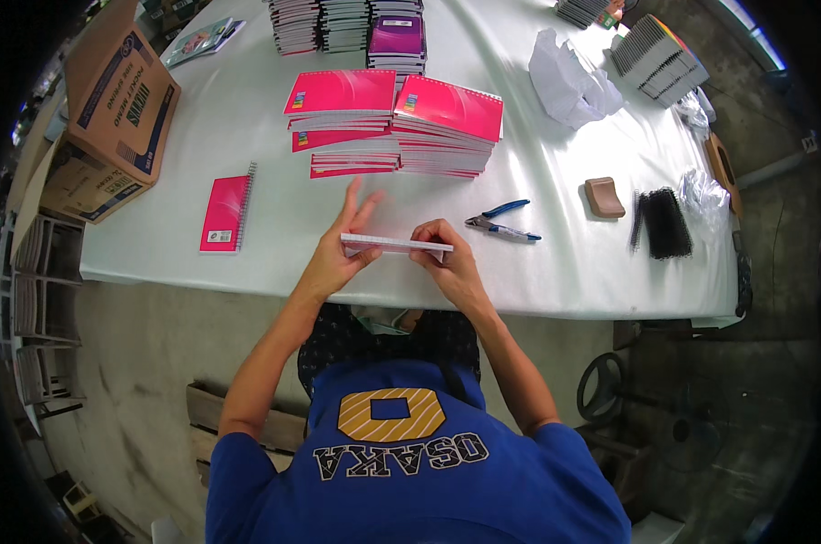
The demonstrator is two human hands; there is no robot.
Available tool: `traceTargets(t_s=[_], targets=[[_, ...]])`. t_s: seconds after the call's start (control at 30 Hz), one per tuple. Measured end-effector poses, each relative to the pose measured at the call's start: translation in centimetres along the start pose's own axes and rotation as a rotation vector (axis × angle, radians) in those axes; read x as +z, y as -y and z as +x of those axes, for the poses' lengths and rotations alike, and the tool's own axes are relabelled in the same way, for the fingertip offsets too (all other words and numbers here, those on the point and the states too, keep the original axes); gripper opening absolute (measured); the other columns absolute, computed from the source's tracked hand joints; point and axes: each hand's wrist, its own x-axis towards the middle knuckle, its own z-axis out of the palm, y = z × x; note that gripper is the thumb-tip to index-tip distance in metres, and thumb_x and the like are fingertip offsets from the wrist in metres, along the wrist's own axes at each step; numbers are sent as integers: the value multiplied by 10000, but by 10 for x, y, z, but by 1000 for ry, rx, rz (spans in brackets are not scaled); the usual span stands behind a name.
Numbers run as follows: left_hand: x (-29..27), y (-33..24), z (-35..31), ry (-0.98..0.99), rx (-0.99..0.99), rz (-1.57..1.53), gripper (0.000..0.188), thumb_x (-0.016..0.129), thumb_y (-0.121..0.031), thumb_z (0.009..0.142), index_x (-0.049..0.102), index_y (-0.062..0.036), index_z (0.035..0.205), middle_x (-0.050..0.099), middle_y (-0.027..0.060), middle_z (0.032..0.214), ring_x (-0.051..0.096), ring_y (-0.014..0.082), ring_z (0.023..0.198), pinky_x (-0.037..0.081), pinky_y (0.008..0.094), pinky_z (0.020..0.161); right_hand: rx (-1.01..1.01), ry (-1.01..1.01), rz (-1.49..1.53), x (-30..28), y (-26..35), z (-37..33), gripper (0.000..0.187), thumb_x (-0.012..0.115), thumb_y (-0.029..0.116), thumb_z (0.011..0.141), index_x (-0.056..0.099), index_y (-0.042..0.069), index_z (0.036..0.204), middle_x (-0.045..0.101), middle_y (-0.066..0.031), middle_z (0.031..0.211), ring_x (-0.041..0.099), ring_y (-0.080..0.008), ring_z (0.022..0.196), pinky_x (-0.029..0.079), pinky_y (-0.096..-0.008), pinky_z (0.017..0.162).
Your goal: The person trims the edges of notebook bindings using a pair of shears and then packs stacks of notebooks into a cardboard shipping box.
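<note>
A small notebook (397, 244) is held edge-on above the table's near side, so its thin white page edge shows and its covers are mostly hidden. My left hand (338, 249) has its thumb at the notebook's left end, with some fingers raised and slightly blurred. The right end sits in the closed fingers of my right hand (447, 258). Just beyond my hands rise stacks of pink-covered notebooks (451, 113). A pair of blue-handled cutting pliers (506, 222) lies right of my right hand. One pink spiral-bound notebook (222, 214) lies flat to the left, its coil on the right edge.
An open cardboard box (125, 118) stands at the left. Purple-topped notebooks (398, 38) and other stacks are at the back. To the right are a brown block (604, 198), black wire coils (666, 225), crumpled white plastic (569, 82) and a tilted notebook stack (657, 62).
</note>
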Motion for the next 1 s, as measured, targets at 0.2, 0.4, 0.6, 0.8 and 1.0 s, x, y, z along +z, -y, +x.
traceTargets(t_s=[0.2, 0.4, 0.6, 0.8, 1.0], targets=[[29, -40, 17, -146, 512, 1138, 839, 651, -411, 865, 224, -111, 1523, 270, 160, 1550, 338, 354, 1389, 270, 491, 1115, 68, 6, -110, -4, -7, 1, 195, 637, -73, 823, 539, 21, 963, 587, -60, 866, 538, -136, 816, 454, -262, 742], [41, -19, 33, 168, 301, 1398, 571, 543, -402, 922, 406, -180, 1430, 580, 121, 1279, 585, 341, 1099, 484, 458, 893, -353, -56, -403, -107, 1, 24, 244, 589, -92, 826, 602, -7, 1054, 637, -68, 1008, 587, -158, 947, 459, -279, 863], [60, -34, 40, 318, 125, 1316, 513, 551, -337, 937, 417, -225, 1419, 668, 119, 986, 645, 360, 715, 505, 465, 599, 118, -982, -1352, -389, 2, 35, 129, 627, 56, 799, 698, -19, 878, 665, -186, 915, 659, -315, 840, 524, -399, 788], [51, -26, 30, 287, 214, 1285, 550, 579, -322, 924, 397, -246, 1437, 672, 122, 1023, 641, 365, 722, 505, 459, 587, 427, -660, -1711, -400, -29, 43, 170, 573, 66, 812, 702, -1, 898, 637, -212, 1027, 623, -362, 959, 517, -473, 823], [45, -32, 37, 313, 98, 1349, 576, 597, -349, 914, 400, -213, 1438, 658, 109, 1140, 656, 352, 787, 520, 444, 606, 282, -687, -1638, -392, 8, 43, 250, 494, -8, 820, 587, -46, 1049, 595, -269, 1038, 617, -407, 938, 516, -468, 829]])
